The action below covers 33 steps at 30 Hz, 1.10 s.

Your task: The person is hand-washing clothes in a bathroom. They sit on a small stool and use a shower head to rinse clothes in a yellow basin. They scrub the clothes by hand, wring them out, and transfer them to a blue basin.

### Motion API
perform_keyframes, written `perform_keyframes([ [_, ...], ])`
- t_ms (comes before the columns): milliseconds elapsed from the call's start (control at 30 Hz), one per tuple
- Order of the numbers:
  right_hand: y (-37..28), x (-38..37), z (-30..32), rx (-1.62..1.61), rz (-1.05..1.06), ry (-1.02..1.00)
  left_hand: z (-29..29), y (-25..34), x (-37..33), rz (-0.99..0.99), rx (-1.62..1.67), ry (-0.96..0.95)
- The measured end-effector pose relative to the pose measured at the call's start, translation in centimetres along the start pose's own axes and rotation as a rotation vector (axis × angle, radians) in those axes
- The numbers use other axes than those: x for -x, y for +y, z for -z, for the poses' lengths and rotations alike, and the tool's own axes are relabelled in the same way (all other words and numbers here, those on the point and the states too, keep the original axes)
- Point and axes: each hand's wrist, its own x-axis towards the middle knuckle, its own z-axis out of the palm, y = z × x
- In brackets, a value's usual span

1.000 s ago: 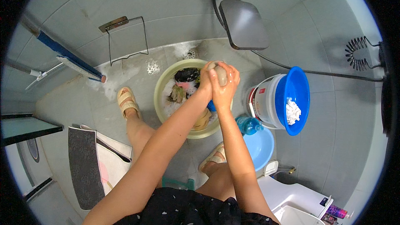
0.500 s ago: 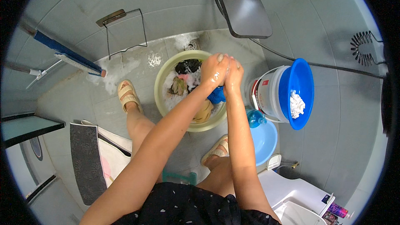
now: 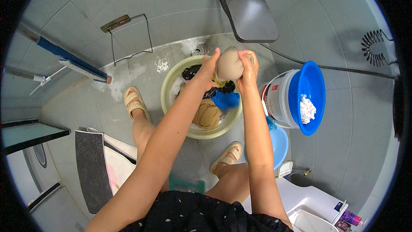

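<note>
So from my feed I'm looking straight down at both arms stretched out over a pale green wash basin (image 3: pixel 171 103) sitting on the wet grey tile floor. The left hand (image 3: pixel 209 69) and the right hand (image 3: pixel 247 69) are both closed around a bunched-up beige cloth (image 3: pixel 228 64), one on each side, holding it up in the air right above the basin's far side. Fingers on both are wrapped tight against the fabric, so neither hand is spread at all. Down in the basin there's a pile of soaking laundry: a tan garment (image 3: pixel 207 114) near my side, a blue piece (image 3: pixel 225 100) next to it, and some black stuff (image 3: pixel 191 72) toward the back, with suds around the rim. Just to the right of the basin stands a white bucket (image 3: pixel 276 99) with a blue bowl (image 3: pixel 315 88) tipped against it, and a crumpled white cloth (image 3: pixel 307 108) sits inside that bowl. A light blue basin (image 3: pixel 280 144) is on the floor below the bucket. Feet in beige sandals (image 3: pixel 134 100) sit either side of the green basin
</note>
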Motion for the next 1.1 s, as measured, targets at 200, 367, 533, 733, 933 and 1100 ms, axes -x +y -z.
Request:
perform_keyframes([
  [200, -1.7, 4.6, -3.0, 0.714, 0.485, -0.061, 1.3, -0.3, -0.3, 0.131, 0.598, -0.586],
  [367, -2.1, 6.7, -3.7, 1.119, 0.827, -0.157, -0.9, 0.1, 1.7, 0.096, 0.593, -0.457],
  [533, -1.7, 6.4, -5.3, 1.131, 0.820, -0.013, 0.2, -3.5, -3.9, -0.168, 0.720, -0.829],
  [733, -1.4, 4.2, -5.9, 0.805, 0.403, 0.145, -1.5, -3.1, -2.6, -0.488, 0.383, -0.079],
  [933, -0.4, 1.3, -5.1, 0.625, 0.149, 0.141, -1.8, -2.1, -1.8, -0.776, -0.088, 0.322],
  [1100, 1.1, 0.7, -3.7, 0.301, -0.013, 0.161, -1.6, -1.7, -0.9, -0.855, -0.516, 0.376],
])
